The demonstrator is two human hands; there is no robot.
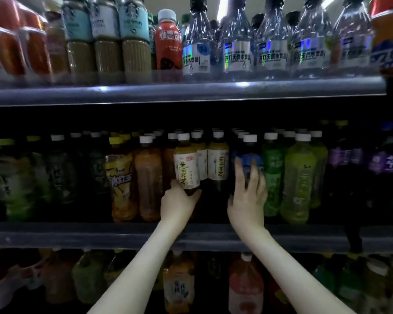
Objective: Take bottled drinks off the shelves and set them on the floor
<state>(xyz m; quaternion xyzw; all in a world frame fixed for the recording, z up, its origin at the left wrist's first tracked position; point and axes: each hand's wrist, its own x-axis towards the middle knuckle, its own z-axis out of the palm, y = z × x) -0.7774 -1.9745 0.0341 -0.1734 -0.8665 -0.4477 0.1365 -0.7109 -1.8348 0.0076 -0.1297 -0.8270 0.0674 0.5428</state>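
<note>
Amber tea fills the white-capped plastic bottle with the white paper label (186,165) that your left hand (179,202) holds: the fingers and thumb curl round its lower part, and the bottle leans to the left, in front of its row on the dark middle shelf (77,234). Two more white-labelled tea bottles (217,162) stand upright just beside it on the right. Your right hand (247,198) is on the next bottle over, a dark bottle with a blue label and a white cap (250,152); the index finger lies up along its left side and the other fingers wrap its right side, so the hand grips its body below the label. That bottle stands upright on the same shelf, with pale green drink bottles (297,177) just to its right. To the left of your left hand are an orange-brown bottle (148,177) and a bottle with a yellow label (120,182). On the grey upper shelf (145,92) you have clear water bottles with black caps (196,46), a red bottle with a white cap (167,41) and ribbed coffee bottles with pale blue labels (134,41). Larger bottles (245,284) stand on the shelf below your forearms, blurred.
</note>
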